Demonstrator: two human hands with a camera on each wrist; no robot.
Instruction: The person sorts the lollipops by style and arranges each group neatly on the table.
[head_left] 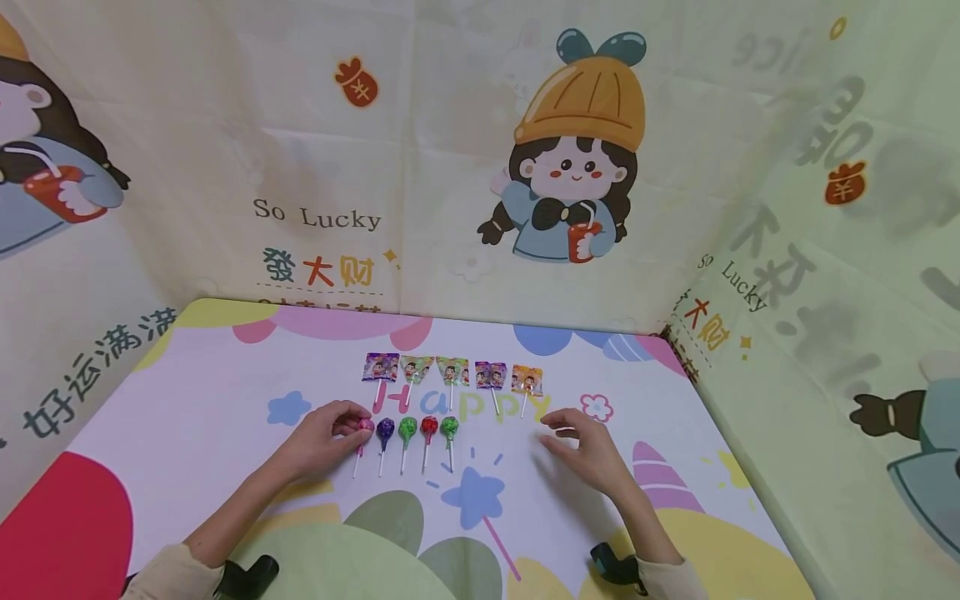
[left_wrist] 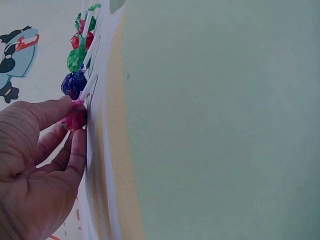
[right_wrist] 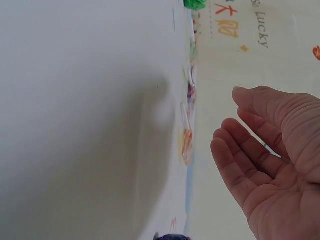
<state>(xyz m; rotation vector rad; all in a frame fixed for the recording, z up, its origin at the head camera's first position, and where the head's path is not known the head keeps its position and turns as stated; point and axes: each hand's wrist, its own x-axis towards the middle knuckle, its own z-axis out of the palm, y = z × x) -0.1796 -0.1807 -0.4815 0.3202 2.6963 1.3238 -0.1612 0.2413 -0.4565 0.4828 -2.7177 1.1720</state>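
At the left end of the front row, my left hand [head_left: 327,435] pinches the wrapped head of a pink lollipop [left_wrist: 76,116] between thumb and fingers; its white stick points toward me. Beside it lie a dark purple lollipop [head_left: 385,430], a green lollipop [head_left: 407,428], a red lollipop [head_left: 429,427] and another green lollipop [head_left: 449,427]. My right hand [head_left: 588,450] hovers over the table to the right, holding nothing, its fingers loosely bent and apart from the thumb, as the right wrist view also shows.
Behind the front row lies a row of flat-wrapped lollipops, from a purple packet [head_left: 381,367] at left to an orange packet [head_left: 527,380] at right. The table [head_left: 225,392] has a printed cover. Cartoon-printed cloth [head_left: 450,150] hangs along the back and both sides.
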